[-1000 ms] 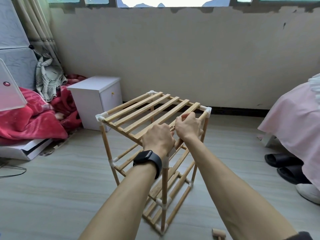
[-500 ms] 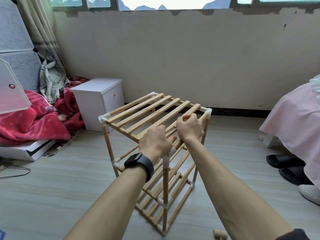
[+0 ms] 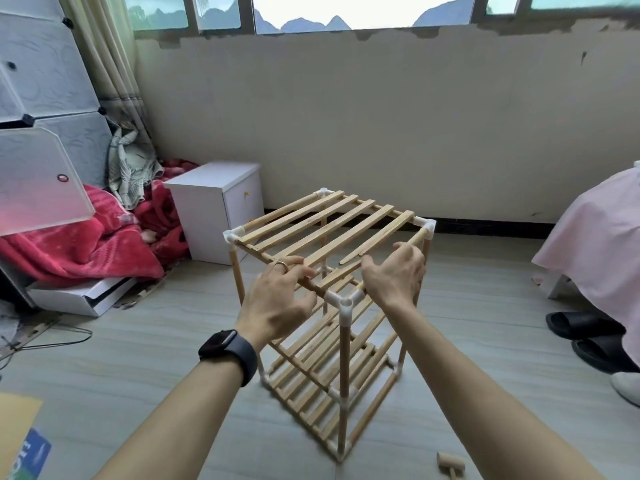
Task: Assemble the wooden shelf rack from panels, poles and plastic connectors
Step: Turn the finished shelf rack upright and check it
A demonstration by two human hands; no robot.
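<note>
Two hands at the top tier of a wooden shelf rack point(image 3: 332, 230) standing upright on the floor point(image 3: 138, 368).
Round poles, flat pale slats and white plastic corner connectors point(image 3: 341, 301) make up the rack. The left hand point(image 3: 277, 296) curls its fingers over the rack's near top rail, thumb beneath. The right hand point(image 3: 394, 275) is spread open at the slat ends by the rack's right rail. A small wooden mallet point(image 3: 450, 465) lies by the rack's foot.

White cabinet point(image 3: 214, 209), red blanket point(image 3: 86, 251), black slippers point(image 3: 588, 330), pink cover point(image 3: 599, 237)
</note>
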